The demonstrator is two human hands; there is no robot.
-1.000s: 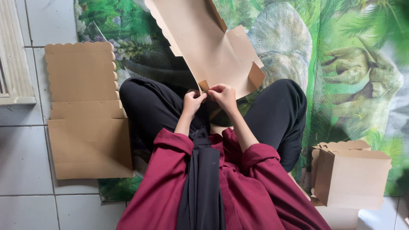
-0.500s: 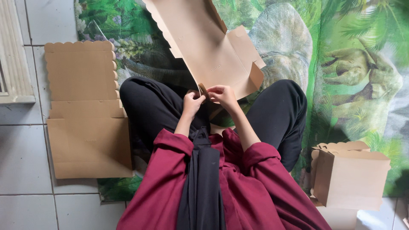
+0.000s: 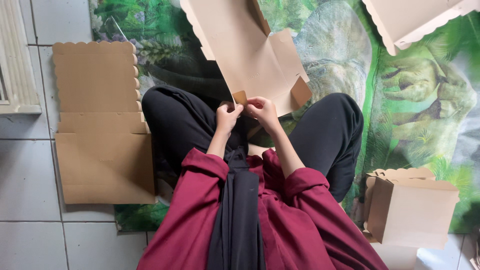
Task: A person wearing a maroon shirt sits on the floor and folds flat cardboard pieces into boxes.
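We saw a person seated cross-legged in black trousers and a maroon top, viewed from above. Both hands met at the near edge of an unfolded cardboard box blank, which lay tilted over the lap and reached away from the body. The left hand was closed narrow, fingers pinching the blank's near edge beside a small brown tab. The right hand was also closed narrow, fingertips gripping that same edge right next to the tab, touching or almost touching the left hand. The tab stood up between the two hands. A side flap of the blank hung folded just right of the right hand.

Relative to the blank: a flat scallop-edged cardboard sheet lay well to its left on the tiled floor, partly over the mat. A green dinosaur-print mat spread under and to the right of the blank. A folded-up cardboard box stood well to the lower right of the blank, near the person's right knee. Another scallop-edged cardboard piece sat at the upper right, cut by the frame edge. A white ribbed object sat far left; we couldn't tell what it was.
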